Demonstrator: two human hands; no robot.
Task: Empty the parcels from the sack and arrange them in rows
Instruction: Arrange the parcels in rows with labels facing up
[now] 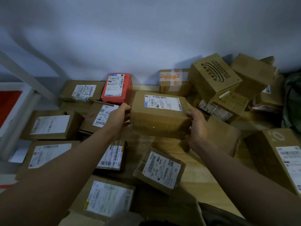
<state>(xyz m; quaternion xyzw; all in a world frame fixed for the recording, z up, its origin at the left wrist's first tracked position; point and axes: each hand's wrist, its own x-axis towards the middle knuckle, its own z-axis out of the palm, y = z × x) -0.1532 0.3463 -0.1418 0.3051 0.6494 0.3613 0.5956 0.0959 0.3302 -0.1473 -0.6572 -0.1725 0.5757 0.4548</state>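
Currently, a brown parcel [158, 114] is clamped between the left hand [119, 115] and right hand [196, 123], held above the wooden floor [195, 168] beside the red parcel [117, 88]. Rows of labelled parcels are laid out leftward; a jumbled heap [228, 88] at right remains unsorted. Task judged partway done.

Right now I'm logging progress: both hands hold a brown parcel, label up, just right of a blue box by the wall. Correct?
Not quite: the box by the wall is red, not blue, as the head view shows. Both hands, left and right, do hold the brown parcel, label up.
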